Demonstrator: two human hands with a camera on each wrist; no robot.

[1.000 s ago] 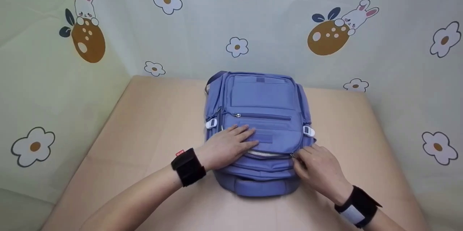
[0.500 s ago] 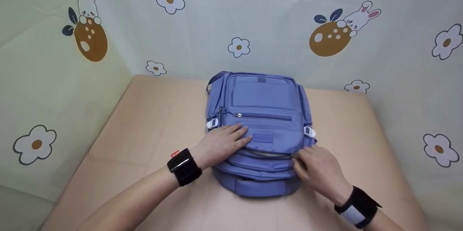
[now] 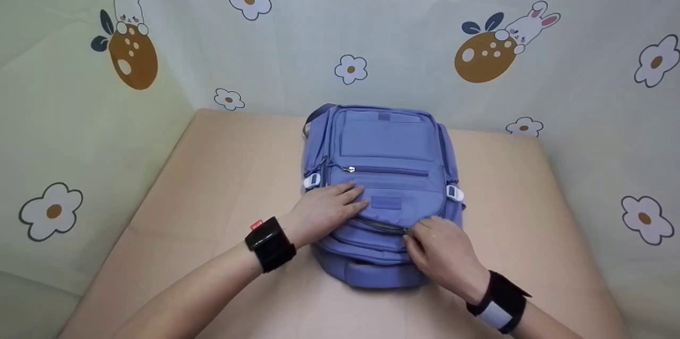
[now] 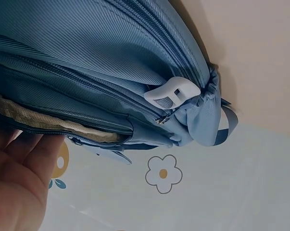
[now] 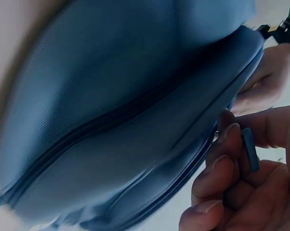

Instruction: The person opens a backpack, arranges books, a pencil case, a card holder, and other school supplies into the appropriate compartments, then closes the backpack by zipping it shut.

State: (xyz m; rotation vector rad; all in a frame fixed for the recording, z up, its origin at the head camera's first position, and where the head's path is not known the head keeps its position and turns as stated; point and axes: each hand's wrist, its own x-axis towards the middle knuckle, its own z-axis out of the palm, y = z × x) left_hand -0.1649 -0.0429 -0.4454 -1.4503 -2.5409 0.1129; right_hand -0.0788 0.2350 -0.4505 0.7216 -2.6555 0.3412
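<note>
A blue backpack (image 3: 388, 140) lies with its front panel facing up, its top handle (image 3: 382, 275) toward me. My left hand (image 3: 325, 212) rests on the left of the front panel, fingers fairly straight. Beside it, the front pocket's zipper (image 3: 380, 225) is partly open; the left wrist view shows the beige lining (image 4: 53, 118) through the gap. With curled fingers my right hand (image 3: 443, 251) pinches the zipper pull, whose blue tab (image 5: 250, 149) sticks out between thumb and fingers in the right wrist view. The slider itself is mostly hidden by the fingers.
The backpack lies on a beige table (image 3: 234, 179). A pale curtain (image 3: 297, 25) printed with flowers and rabbits stands behind and on both sides. White buckles (image 3: 454, 193) sit on the bag's sides, and a second, horizontal zipper (image 3: 390, 171) crosses the front.
My right hand has drawn the zipper pull left along the front pocket, and the gap has narrowed on the right. My left hand has shifted slightly left, then stayed put.
</note>
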